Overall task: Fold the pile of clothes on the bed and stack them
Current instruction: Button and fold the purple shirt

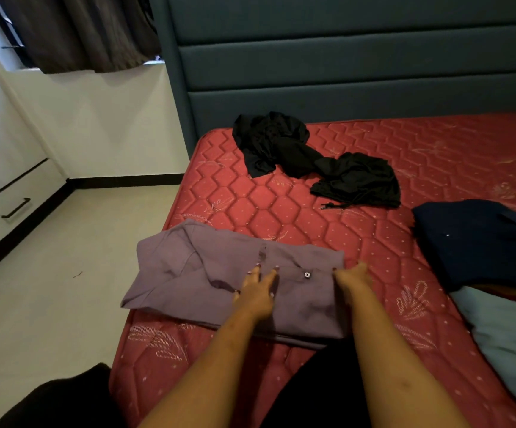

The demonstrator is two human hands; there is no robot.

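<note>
A purple garment (pixel 188 273) with a silver button lies partly folded near the front left edge of the red mattress (pixel 312 217), one end hanging past the side. My left hand (pixel 258 291) rests flat on its middle, fingers straight. My right hand (pixel 354 281) is at the garment's right edge, fingers curled around the fabric there. A crumpled black garment (pixel 315 159) lies further back near the headboard. A folded dark navy garment (pixel 479 242) sits at the right on a light blue one (pixel 510 332).
A teal padded headboard (pixel 358 57) stands behind the bed. The pale floor (pixel 65 288) lies to the left, with white drawers (pixel 6 193) and a dark curtain (pixel 80 32) beyond. A dark shape (pixel 65 400) is at the bottom left.
</note>
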